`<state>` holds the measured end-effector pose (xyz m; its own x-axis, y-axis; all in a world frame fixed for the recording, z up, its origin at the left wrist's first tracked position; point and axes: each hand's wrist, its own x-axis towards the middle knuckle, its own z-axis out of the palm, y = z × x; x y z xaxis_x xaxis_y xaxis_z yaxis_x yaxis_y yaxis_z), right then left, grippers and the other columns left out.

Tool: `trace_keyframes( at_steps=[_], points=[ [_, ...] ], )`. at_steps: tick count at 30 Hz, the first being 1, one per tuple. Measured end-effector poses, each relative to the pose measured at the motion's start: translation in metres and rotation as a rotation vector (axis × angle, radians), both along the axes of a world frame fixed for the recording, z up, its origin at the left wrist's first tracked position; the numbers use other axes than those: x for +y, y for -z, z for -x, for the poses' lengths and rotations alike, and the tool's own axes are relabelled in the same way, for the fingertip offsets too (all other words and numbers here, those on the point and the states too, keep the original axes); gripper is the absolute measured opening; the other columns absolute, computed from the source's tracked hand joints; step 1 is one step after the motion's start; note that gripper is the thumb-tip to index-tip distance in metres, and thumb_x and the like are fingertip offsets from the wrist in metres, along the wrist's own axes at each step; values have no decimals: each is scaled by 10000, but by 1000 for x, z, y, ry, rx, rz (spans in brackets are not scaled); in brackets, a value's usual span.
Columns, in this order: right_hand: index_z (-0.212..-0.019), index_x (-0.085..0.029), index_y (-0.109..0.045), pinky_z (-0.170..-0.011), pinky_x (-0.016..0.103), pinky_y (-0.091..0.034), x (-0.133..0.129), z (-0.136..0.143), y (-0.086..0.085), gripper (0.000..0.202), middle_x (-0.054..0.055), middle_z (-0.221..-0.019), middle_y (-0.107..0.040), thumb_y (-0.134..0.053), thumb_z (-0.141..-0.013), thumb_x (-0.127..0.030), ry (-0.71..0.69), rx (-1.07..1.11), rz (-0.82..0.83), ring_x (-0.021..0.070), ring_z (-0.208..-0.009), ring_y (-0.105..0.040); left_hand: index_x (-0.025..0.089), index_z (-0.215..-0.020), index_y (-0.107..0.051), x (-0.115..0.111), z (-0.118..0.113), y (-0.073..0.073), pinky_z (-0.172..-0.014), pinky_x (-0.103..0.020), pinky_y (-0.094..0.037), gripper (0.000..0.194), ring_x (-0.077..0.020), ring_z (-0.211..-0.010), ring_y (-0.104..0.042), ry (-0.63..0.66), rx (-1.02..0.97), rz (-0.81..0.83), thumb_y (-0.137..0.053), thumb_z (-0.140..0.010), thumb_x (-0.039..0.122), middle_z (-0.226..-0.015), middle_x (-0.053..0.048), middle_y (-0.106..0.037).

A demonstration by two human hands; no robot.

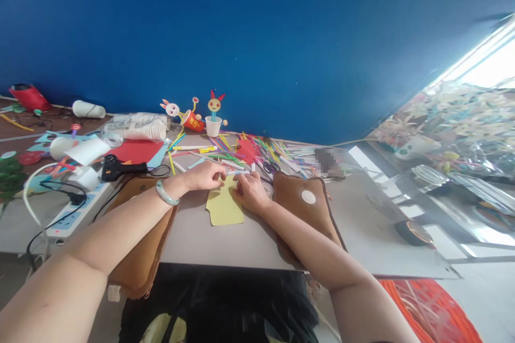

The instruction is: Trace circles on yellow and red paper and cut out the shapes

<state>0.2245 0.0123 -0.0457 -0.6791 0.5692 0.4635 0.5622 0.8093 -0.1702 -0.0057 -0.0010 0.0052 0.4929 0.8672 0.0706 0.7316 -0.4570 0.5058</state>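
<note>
A piece of yellow paper (226, 210) with a notched left edge lies on the table in front of me. My left hand (206, 176), with a pale bangle on its wrist, is closed at the paper's upper left part, fingertips bent down onto it. On the upper right side, my right hand (252, 191) has curled fingers gripping the paper's edge. The fingertips partly hide the far edge of the sheet. Just beyond the hands lie coloured pipe cleaners, pens and scissors (267, 168).
Brown cushions (300, 198) lie under both forearms. To the left are a black glue gun (120, 168), a power strip (76, 213), red paper and stacked paper cups (147, 129). Cup figures (213, 126) stand by the blue wall. A roll of tape (414, 232) is at right.
</note>
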Motion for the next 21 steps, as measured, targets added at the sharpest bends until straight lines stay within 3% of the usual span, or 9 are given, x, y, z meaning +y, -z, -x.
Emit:
trace_keyframes(
  at_steps=[4,10,14,17,21],
  points=[
    [-1045,-193,-530,-821,347,-327,1,1,3,293,-32,-663,-663,-576,-758,-155,21,-1,-10,193,-692,-599,194,-906,-725,-5,-4,3,-681,-245,-422,200,-175,-784,-630,265,61,124,-665,-719,231,-865,-30,-697],
    [-949,-208,-555,-813,357,-319,1,1,0,159,-9,-679,-660,-572,-791,-196,12,2,-95,204,-702,-583,199,-956,-694,-7,-6,1,-754,-260,-443,317,-203,-904,-606,285,134,154,-709,-640,219,-1033,-40,-638],
    [-886,-210,-567,-843,365,-320,-6,1,-18,31,7,-714,-667,-545,-869,-196,-11,47,-191,194,-719,-579,213,-943,-669,-6,-5,2,-833,-270,-453,313,-217,-976,-592,325,94,138,-742,-639,223,-1089,-35,-632],
    [-820,-211,-567,-845,354,-334,-10,2,-37,118,5,-690,-641,-512,-903,-146,-61,59,-317,173,-691,-550,201,-968,-661,-5,-6,1,-811,-270,-453,311,-203,-919,-597,330,110,125,-751,-673,240,-1037,-36,-638],
    [-740,-211,-555,-825,352,-343,-7,5,-59,223,4,-639,-583,-481,-929,-120,-209,-77,-416,171,-659,-490,188,-954,-667,-3,-6,0,-760,-250,-444,264,-175,-841,-598,348,117,130,-749,-710,246,-937,-18,-656]
  ],
)
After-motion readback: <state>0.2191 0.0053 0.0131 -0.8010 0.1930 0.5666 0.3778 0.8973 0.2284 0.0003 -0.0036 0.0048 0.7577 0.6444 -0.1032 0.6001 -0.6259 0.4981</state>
